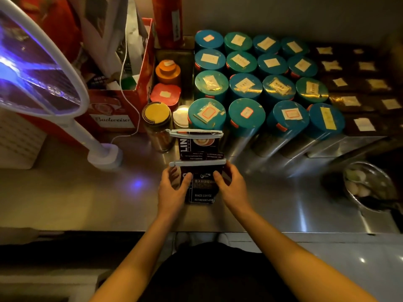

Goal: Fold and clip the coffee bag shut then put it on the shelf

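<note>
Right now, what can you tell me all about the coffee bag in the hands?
The coffee bag is dark and glossy with white print reading "BAKED COFFEE". It stands on the steel counter. A white clip runs across its folded top. The left hand and right hand grip its two sides, fingers on its front. A second clipped bag stands just behind it.

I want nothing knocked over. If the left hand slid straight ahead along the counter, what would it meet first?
Probably the glass jar with the yellow lid, just beyond the left hand beside the second clipped bag; depth is uncertain.

arms: bare, no sleeves in view | left grip (173,188), right grip (233,187): ungloved | torso: dark garment
</note>
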Available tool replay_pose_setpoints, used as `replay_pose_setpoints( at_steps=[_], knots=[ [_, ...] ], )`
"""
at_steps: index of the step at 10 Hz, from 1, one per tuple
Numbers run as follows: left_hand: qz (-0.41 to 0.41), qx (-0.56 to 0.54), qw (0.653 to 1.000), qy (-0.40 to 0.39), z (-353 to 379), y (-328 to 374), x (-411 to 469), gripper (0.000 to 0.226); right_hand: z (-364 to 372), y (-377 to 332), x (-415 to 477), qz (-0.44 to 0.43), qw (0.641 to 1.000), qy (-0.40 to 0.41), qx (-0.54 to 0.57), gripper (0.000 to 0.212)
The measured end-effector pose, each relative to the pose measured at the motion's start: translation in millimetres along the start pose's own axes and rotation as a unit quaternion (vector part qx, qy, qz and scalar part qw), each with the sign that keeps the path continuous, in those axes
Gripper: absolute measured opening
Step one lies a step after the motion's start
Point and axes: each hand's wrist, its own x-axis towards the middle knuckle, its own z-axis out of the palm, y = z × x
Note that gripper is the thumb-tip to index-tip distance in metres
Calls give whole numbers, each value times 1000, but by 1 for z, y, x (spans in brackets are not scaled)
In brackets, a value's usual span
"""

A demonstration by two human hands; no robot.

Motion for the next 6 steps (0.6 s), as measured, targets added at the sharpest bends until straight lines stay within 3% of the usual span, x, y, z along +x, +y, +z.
replay_pose_setpoints(
  at_steps=[1, 3, 4, 6],
  knots=[
    [-18, -1, 1000, -12, -2, -5, -3, 56, 4, 4, -3, 14, 1000, 3, -7, 38],
    [-26, -21, 996, -88, -4, -9, -6, 28, 17, 9, -4, 40, 999, -21, -29, 35],
    [-14, 20, 996, -89, -10, -15, 5, 29, 18, 8, -1, 44, 997, -24, -55, 33],
    [-5, -2, 994, -111, -12, -8, 2, 28, 17, 8, -3, 37, 998, -24, -47, 37]
  ],
)
